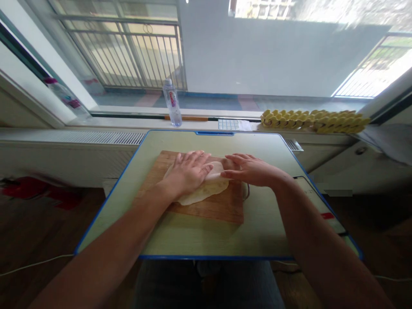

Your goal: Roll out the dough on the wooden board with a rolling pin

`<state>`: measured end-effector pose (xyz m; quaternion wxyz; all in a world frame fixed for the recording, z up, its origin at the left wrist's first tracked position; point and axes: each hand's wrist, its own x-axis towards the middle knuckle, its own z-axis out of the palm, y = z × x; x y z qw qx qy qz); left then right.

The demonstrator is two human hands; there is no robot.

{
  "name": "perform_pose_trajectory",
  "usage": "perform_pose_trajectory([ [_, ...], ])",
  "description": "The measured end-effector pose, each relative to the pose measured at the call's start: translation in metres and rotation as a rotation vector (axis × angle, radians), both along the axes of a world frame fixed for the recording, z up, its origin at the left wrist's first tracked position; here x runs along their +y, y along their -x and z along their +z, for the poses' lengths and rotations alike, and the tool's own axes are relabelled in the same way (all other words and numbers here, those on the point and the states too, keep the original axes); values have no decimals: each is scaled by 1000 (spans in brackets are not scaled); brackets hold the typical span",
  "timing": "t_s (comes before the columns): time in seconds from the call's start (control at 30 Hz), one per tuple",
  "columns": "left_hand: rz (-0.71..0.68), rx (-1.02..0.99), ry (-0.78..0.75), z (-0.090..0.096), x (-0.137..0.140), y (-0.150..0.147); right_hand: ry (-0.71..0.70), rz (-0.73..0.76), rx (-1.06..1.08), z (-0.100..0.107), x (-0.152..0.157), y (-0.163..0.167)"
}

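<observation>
A thin, pale sheet of dough (206, 193) lies on a wooden cutting board (225, 210). Its far part forms a raised, rounded fold between my hands, and I cannot tell whether anything is inside it. My left hand (189, 171) presses on the dough's far left part, palm down with the fingers stretched out. At the far right end of the fold is my right hand (246, 169), its fingers straight and the thumb apart, touching the dough. The fingers cover part of the sheet's far edge.
The board rests on a blue-edged table (267, 231). A phone or tablet (317, 201) lies at the table's right, partly behind my right forearm. On the windowsill stand a clear bottle (173, 105) and a yellow stack of wavy trays (313, 121). Another bottle (66, 96) leans at left.
</observation>
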<state>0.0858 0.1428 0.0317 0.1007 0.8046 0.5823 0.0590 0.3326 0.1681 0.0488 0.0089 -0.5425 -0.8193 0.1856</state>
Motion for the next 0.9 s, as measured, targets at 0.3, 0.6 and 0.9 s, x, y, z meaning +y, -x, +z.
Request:
perform_pose_trajectory([
  [0.3, 68, 43, -81, 2, 28, 4, -114, -171, 61, -14, 14, 8],
  [0.6, 14, 89, -104, -2, -1, 1, -62, -90, 92, -7, 8, -7],
  [0.9, 56, 74, -43, -1, 34, 5, -91, -179, 198, -19, 22, 1],
])
